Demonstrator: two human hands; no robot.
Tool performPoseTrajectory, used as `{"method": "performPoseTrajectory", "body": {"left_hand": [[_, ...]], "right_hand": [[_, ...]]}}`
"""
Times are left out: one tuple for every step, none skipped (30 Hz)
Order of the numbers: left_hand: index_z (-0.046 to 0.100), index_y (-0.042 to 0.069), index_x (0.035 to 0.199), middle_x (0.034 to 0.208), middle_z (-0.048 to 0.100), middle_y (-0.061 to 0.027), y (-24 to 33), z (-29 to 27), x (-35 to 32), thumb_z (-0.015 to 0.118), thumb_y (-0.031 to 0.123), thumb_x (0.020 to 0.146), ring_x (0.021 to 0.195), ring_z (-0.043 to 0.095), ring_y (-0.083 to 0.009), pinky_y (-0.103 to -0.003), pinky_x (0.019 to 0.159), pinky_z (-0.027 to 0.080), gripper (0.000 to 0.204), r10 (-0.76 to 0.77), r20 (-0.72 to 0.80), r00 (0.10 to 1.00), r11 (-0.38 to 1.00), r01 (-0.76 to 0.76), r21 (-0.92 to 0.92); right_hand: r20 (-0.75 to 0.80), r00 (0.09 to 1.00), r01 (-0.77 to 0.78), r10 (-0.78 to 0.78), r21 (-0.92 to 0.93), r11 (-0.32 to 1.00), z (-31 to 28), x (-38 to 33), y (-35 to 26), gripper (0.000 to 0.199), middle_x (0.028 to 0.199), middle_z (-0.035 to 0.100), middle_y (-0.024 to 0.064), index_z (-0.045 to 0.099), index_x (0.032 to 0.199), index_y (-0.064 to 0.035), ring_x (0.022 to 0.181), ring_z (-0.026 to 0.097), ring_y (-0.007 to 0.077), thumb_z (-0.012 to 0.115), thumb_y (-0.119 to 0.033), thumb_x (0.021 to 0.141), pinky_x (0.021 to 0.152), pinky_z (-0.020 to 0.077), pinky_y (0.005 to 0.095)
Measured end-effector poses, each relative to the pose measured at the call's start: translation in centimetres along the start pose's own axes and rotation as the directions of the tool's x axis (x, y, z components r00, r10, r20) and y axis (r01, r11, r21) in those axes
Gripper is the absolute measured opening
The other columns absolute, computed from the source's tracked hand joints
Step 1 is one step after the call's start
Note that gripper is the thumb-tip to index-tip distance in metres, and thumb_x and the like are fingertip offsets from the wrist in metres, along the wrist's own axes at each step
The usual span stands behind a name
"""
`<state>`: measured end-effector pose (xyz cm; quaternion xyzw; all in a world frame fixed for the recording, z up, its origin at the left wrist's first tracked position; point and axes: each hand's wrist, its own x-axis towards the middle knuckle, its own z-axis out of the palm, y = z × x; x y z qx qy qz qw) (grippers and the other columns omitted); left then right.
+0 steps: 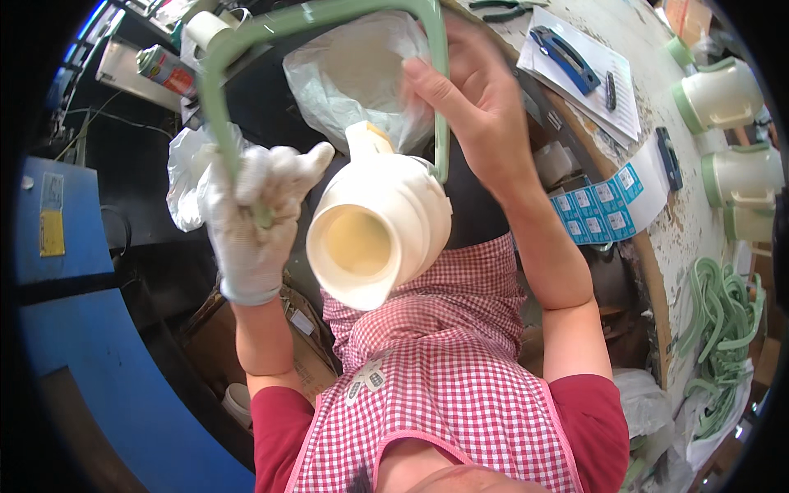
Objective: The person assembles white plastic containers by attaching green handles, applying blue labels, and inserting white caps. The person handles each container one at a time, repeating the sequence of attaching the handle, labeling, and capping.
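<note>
A cream plastic jug (380, 232) rests against my lap with its open mouth turned toward me. A pale green handle strip (246, 37) arches over it. My left hand (255, 218), in a white glove, grips the left end of that strip. My bare right hand (477, 103) holds the strip's right side near the jug's spout. A clear plastic bag (349, 70) lies behind the jug. I wear a red checked apron (444, 361).
A worn white table (682, 222) curves along the right with finished cream and green jugs (723, 94), blue label stickers (600, 205), papers with a blue stapler (567, 53), and a pile of green strips (723, 320). A spray can (164, 70) and a blue machine (90, 353) are at left.
</note>
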<state>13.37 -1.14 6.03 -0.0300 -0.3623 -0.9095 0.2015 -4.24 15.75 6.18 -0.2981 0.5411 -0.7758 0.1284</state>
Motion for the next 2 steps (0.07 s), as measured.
{"method": "performPoseTrajectory", "body": {"left_hand": [[0.065, 0.003, 0.113, 0.089, 0.061, -0.0047, -1.4, -1.5, -1.2, 0.041, 0.047, 0.113, 0.093, 0.061, -0.0196, -0.053, 0.118, 0.038, 0.051, -0.044, -0.215, 0.976, 0.991, 0.07, 0.115], [0.066, 0.002, 0.119, 0.101, 0.07, -0.0106, -3.1, -3.2, -2.0, 0.042, 0.048, 0.112, 0.106, 0.065, -0.0229, -0.053, 0.118, 0.037, 0.052, -0.042, -0.343, 0.938, 0.972, 0.117, 0.201]], "right_hand": [[0.141, 0.973, -0.203, 0.185, 0.133, 0.97, -1.3, -0.7, 0.3, 0.065, 0.086, 0.066, 0.0024, 0.048, 0.143, 0.0066, 0.062, 0.062, 0.0145, 0.078, -0.024, 0.094, 0.063, 0.0491, 0.018], [0.111, 0.955, -0.286, 0.274, 0.113, 0.952, -2.0, -1.1, 0.9, 0.065, 0.086, 0.066, 0.0024, 0.048, 0.143, 0.0066, 0.062, 0.062, 0.0145, 0.078, -0.024, 0.094, 0.063, 0.0491, 0.018]]}}
